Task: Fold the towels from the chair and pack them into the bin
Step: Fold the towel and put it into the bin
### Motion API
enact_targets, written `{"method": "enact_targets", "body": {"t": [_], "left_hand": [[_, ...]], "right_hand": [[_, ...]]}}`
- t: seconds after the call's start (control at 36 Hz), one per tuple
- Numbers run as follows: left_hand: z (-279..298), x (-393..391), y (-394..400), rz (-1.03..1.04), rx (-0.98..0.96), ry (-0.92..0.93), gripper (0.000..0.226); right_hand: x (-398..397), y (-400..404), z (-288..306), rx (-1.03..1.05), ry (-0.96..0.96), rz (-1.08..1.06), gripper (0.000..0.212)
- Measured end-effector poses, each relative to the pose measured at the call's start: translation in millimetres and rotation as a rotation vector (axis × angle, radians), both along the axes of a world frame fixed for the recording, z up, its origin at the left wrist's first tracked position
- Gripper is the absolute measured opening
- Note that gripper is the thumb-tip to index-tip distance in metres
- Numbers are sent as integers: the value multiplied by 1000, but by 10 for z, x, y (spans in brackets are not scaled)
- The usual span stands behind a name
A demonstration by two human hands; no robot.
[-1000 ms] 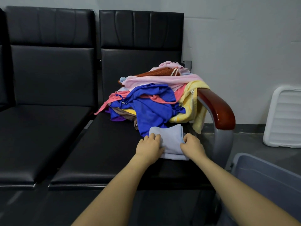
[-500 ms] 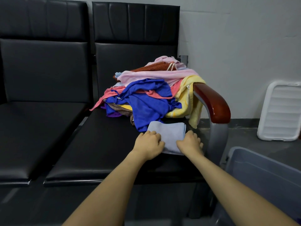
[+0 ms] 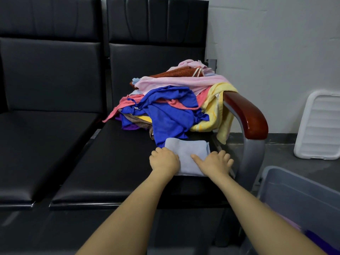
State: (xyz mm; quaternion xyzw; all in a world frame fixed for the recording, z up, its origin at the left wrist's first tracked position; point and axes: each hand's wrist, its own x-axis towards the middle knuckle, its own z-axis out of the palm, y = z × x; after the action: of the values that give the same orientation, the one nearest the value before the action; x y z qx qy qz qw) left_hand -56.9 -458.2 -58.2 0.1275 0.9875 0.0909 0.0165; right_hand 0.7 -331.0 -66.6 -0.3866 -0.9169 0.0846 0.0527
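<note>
Your folded light-blue towel [image 3: 187, 155] lies on the near right part of the chair seat [image 3: 114, 162], just in front of the heap of unfolded towels [image 3: 173, 103], its long axis running near to far. Your left hand [image 3: 164, 160] curls over its left edge, and your right hand [image 3: 213, 161] presses flat on its right side, fingers spread. The bin [image 3: 301, 197] stands near and right, past the armrest [image 3: 246, 115], so your right hand is nearer for the carry.

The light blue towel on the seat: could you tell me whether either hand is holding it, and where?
Neither lifts it. The left hand rests curled on the light blue towel at its left edge; the right hand lies flat on its right side.
</note>
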Motion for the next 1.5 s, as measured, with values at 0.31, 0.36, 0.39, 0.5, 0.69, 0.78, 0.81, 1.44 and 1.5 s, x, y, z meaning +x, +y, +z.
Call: {"method": "enact_targets", "body": {"t": [0.31, 0.36, 0.39, 0.5, 0.69, 0.78, 0.81, 1.44, 1.5], "left_hand": [[257, 155, -60, 41, 328, -55, 25], [329, 187, -84, 49, 375, 5, 24], [369, 207, -102, 50, 388, 44, 25], [529, 276, -145, 17, 473, 158, 18], [933, 506, 38, -99, 529, 337, 24], [1071, 648, 255, -173, 558, 374, 31], [1112, 723, 357, -199, 570, 371, 32], [9, 2013, 2848, -651, 686, -175, 19], [-267, 2003, 3087, -621, 638, -227, 17]], "right_hand": [[77, -188, 107, 48, 125, 193, 48], [103, -217, 187, -101, 233, 207, 43], [127, -227, 245, -134, 281, 210, 41], [212, -227, 527, -86, 398, 210, 44], [554, -20, 1000, 69, 599, 192, 47], [804, 152, 1151, 95, 626, 152, 46], [910, 240, 1193, 89, 636, 129, 46], [2609, 2483, -101, -255, 590, -276, 20], [2597, 2699, -390, -353, 567, -287, 18]]}}
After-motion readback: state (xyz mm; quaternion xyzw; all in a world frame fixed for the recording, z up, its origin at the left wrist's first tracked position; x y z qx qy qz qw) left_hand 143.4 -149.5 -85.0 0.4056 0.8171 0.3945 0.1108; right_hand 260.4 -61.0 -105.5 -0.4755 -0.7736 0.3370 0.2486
